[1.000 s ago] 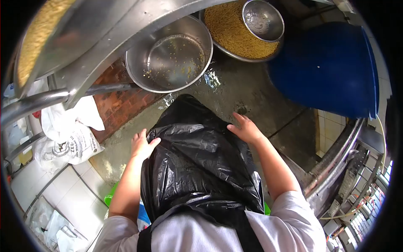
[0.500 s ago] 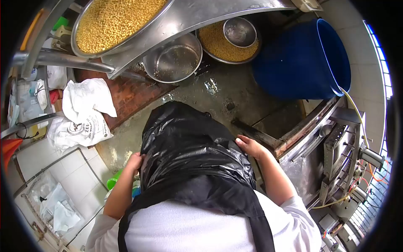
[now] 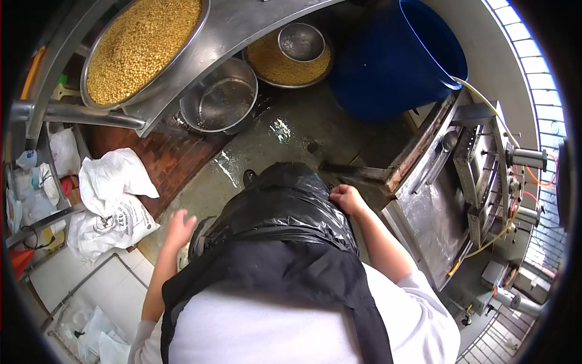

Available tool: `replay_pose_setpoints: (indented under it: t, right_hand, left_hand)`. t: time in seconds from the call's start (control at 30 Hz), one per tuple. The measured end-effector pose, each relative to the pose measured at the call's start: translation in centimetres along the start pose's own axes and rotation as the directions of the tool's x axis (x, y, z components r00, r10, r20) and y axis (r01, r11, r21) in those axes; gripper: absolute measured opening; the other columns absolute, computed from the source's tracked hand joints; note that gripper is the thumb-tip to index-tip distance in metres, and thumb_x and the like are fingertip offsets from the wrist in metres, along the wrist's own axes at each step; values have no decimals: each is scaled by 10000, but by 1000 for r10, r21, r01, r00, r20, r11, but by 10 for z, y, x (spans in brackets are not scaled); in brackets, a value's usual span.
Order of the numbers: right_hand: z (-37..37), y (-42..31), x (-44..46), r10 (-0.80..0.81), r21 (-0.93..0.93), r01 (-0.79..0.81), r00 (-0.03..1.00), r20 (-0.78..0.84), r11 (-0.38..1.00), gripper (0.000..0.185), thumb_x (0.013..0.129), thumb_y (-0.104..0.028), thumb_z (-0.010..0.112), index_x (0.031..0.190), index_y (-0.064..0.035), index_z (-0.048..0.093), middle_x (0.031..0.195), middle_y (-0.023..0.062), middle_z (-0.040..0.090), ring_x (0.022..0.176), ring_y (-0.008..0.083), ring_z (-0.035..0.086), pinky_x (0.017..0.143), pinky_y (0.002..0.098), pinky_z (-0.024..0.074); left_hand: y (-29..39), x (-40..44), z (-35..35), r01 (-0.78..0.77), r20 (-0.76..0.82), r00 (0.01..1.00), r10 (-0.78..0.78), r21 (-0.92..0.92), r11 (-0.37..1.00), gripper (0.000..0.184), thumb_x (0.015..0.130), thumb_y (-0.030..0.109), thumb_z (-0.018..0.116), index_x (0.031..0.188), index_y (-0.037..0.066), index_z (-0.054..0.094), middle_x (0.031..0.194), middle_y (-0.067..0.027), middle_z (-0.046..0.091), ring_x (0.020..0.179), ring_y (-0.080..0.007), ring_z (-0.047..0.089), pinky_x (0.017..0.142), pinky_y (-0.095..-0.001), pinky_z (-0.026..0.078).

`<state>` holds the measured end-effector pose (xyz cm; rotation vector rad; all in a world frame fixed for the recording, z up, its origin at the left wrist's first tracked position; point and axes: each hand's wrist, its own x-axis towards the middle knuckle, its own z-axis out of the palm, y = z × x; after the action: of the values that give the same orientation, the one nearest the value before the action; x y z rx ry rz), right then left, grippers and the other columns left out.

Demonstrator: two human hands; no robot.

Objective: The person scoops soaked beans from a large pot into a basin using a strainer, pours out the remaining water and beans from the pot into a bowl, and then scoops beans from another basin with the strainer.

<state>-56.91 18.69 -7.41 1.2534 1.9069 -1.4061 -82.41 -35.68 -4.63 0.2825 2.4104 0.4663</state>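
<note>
A shiny black plastic apron (image 3: 276, 206) covers my front, below a black cloth bib with straps. My left hand (image 3: 178, 230) is raised off to the left of the apron, fingers apart and holding nothing. At the apron's right edge, my right hand (image 3: 347, 199) has its fingers curled closed on the plastic. The tip of a dark shoe (image 3: 249, 177) shows on the wet floor beyond the apron.
Ahead are a heaped bowl of yellow beans (image 3: 145, 48), an empty metal pot (image 3: 221, 100) and another bean bowl (image 3: 267, 60) with a small metal bowl (image 3: 301, 42) on it. White sacks (image 3: 112, 221) lie left. A blue barrel (image 3: 382, 67) and metal machine (image 3: 479, 164) stand right.
My left hand has come away from the apron and opened. My right hand has curled closed at the apron's edge. The view has shifted to the right.
</note>
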Motion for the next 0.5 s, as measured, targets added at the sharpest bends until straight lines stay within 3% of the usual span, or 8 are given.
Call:
replay_pose_setpoints:
  t: [0.03, 0.1, 0.13, 0.2, 0.3, 0.4, 0.47, 0.5]
  right_hand:
    - [5, -3, 8, -83, 42, 89, 988, -129, 995, 109, 881, -85, 771, 977, -34, 779, 859, 77, 763, 829, 179, 689, 793, 353, 563]
    - [9, -24, 16, -194, -66, 184, 959, -209, 981, 130, 888, -84, 747, 1003, -28, 770, 903, 115, 785, 875, 214, 733, 830, 372, 581]
    - [11, -39, 15, -264, -128, 237, 928, -263, 963, 135, 894, -85, 742, 1013, -27, 768, 913, 128, 790, 890, 235, 748, 842, 380, 587]
    - [18, -58, 9, -275, -160, 239, 925, -264, 958, 164, 911, -114, 752, 1049, -26, 765, 944, 142, 794, 915, 256, 756, 853, 386, 588]
    - [20, -57, 4, -254, -153, 225, 945, -208, 962, 246, 942, -189, 774, 1129, -30, 759, 1009, 160, 799, 969, 283, 764, 883, 397, 589]
    - [4, -48, -10, -177, -139, 164, 981, -85, 977, 421, 974, -345, 790, 1266, -45, 742, 1143, 172, 793, 1078, 290, 755, 955, 408, 582]
    - [-8, -46, -21, -108, -154, 94, 990, -89, 984, 488, 984, -394, 775, 1323, -47, 726, 1204, 178, 781, 1135, 301, 743, 995, 411, 575]
    - [-16, -46, -26, -103, -202, 83, 991, -89, 976, 534, 983, -417, 775, 1354, -40, 709, 1238, 181, 770, 1172, 304, 732, 1017, 411, 568]
  left_hand:
    - [14, 14, -15, -94, -12, 996, 93, -183, 979, 450, 1012, 316, 738, 1308, -14, 661, 1223, -210, 723, 1114, -333, 712, 975, -433, 570]
    - [100, 3, -73, -147, 170, 951, 260, -493, 858, 296, 1046, 218, 716, 1263, 19, 684, 1107, -38, 694, 995, -125, 649, 910, -308, 555]
    - [130, -4, -90, -154, 167, 950, 266, -491, 858, 296, 1046, 218, 716, 1263, 19, 684, 1107, -38, 694, 995, -125, 649, 910, -308, 555]
    - [171, -18, -116, -191, 361, 782, 507, -636, 748, 212, 1056, 198, 705, 1187, 31, 705, 1038, 5, 690, 946, -92, 628, 869, -279, 540]
    - [181, -19, -139, -47, 560, 743, 366, -502, 863, 125, 1056, 127, 686, 1129, 26, 694, 961, 39, 678, 902, -65, 600, 820, -257, 514]
    - [154, -10, -137, -143, 506, 726, 466, -551, 822, 178, 1073, 211, 692, 1030, 39, 703, 908, 33, 683, 848, -56, 600, 753, -254, 502]
    - [139, -3, -132, -83, 478, 752, 454, -615, 784, 170, 1075, 195, 672, 1015, 38, 698, 903, 27, 677, 831, -48, 598, 720, -250, 497]
    - [126, 2, -126, 75, 488, 815, 313, -623, 779, 168, 1074, 189, 667, 1016, 36, 705, 909, 21, 685, 836, -52, 602, 727, -256, 504]
